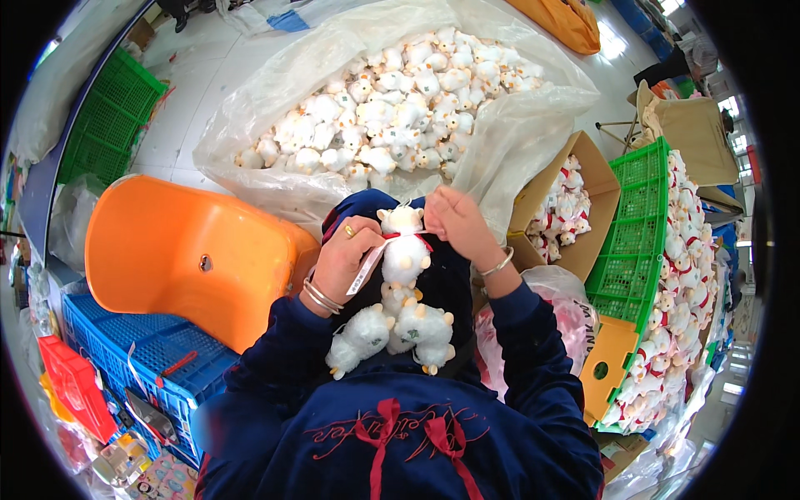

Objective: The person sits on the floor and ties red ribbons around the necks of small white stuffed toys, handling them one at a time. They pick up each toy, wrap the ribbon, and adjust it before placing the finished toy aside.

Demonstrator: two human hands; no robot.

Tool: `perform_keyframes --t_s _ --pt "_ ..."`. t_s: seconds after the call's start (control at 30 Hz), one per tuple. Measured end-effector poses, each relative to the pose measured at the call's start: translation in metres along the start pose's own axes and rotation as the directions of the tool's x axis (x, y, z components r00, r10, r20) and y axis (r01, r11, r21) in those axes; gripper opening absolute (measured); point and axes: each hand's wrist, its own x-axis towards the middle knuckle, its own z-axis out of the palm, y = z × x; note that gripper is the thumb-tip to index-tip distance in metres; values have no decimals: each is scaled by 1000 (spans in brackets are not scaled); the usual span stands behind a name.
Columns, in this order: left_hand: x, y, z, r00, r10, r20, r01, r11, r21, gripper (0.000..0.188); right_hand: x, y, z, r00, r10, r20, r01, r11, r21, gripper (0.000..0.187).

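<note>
A small white plush animal [405, 257] rests upright on my lap, a red band at its neck. A pale ribbon [367, 267] with printing crosses its neck and hangs down on the left. My left hand [343, 262], with a ring and bracelets, pinches the ribbon beside the toy's neck. On the other side, my right hand [458, 223] is closed at the ribbon's other end, its fingertips slightly blurred by motion. Below lie more white plush toys: one [362, 339] at the left, another [424, 335] at the right, and a third [400, 295] partly hidden between them.
Ahead, a large clear plastic bag [250, 92] holds many white plush toys. An orange chair [167, 242] and blue crate [158, 333] stand left. At right are a cardboard box [600, 187] and green crate [629, 225] beside piled toys with red bands [675, 308].
</note>
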Motion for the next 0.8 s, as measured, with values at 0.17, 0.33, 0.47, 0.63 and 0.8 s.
perform_keyframes --t_s 0.17,0.33,0.47,0.63,0.8 --pt "3 6 -3 996 -79 45 80 996 -35 16 -5 -3 15 989 -147 17 141 902 -408 20" --pt "14 17 -2 993 -119 -2 119 990 -78 17 -16 -16 24 996 -62 64 85 872 -482 25" --pt "23 33 11 992 -123 -36 117 984 -134 20 -15 6 31 969 -245 -12 213 864 -456 22" --pt "13 29 14 948 -279 156 319 856 -407 15 -24 10 40 944 -311 -114 207 823 -529 13" --pt "13 25 0 885 -305 351 449 758 -473 14 -24 12 37 918 -387 -87 265 761 -592 10"
